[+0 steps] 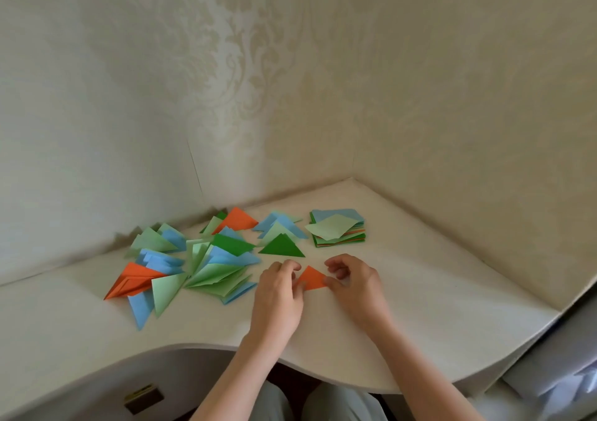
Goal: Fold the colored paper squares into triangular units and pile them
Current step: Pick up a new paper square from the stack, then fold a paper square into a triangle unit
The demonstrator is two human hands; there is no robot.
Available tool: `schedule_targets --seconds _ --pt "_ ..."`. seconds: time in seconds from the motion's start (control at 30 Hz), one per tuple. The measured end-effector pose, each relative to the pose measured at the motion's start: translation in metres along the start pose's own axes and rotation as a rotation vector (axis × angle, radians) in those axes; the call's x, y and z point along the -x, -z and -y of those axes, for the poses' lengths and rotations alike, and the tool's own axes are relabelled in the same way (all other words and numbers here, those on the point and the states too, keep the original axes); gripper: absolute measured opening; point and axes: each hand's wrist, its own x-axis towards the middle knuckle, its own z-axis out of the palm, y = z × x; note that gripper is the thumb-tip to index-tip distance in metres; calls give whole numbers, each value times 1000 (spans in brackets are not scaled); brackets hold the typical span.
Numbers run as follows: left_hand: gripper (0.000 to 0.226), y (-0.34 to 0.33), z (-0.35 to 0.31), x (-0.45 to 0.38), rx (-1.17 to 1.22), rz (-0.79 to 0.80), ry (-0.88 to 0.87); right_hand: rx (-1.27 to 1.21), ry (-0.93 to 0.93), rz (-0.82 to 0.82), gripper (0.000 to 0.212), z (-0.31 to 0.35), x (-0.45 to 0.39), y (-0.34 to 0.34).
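White desk (pixel 403 307) in a wallpapered corner, curved front edge. Far left: loose heap of folded triangles (pixel 181 259), light green, blue, orange and dark green, overlapping and fanned, some edges lifted. An orange folded piece (pixel 132 283) sits at the heap's near-left side, a blue one and a light green one just beside it. Further back, another orange triangle (pixel 237 218) near the wall. Right of the heap, a dark green triangle (pixel 281 246) lies flat, partly over a few blue and light green ones.

Centre: left hand (pixel 279 291), fingers curled, pinching the left corner of a small orange triangle (pixel 311 279) that lies on the desk. Right hand (pixel 353 280), fingers curled, thumb and fingertip pinching the triangle's right corner. Both forearms come in from the bottom edge.

Back right: stack of unfolded paper squares (pixel 339 230), top sheet light green and turned askew, blue, orange and green edges under it. Stack is well apart from the hands.

Bottom left, under the desk: drawer front with a metal handle (pixel 143 398).
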Motion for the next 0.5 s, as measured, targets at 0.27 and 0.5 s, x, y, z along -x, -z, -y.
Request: schedule_targets --seconds 0.27,0.5 --pt "41 -12 -23 -12 -93 72 186 41 17 -34 25 -1 3 -3" --pt "27 -9 -12 -21 135 153 242 150 -19 90 28 3 -7 2"
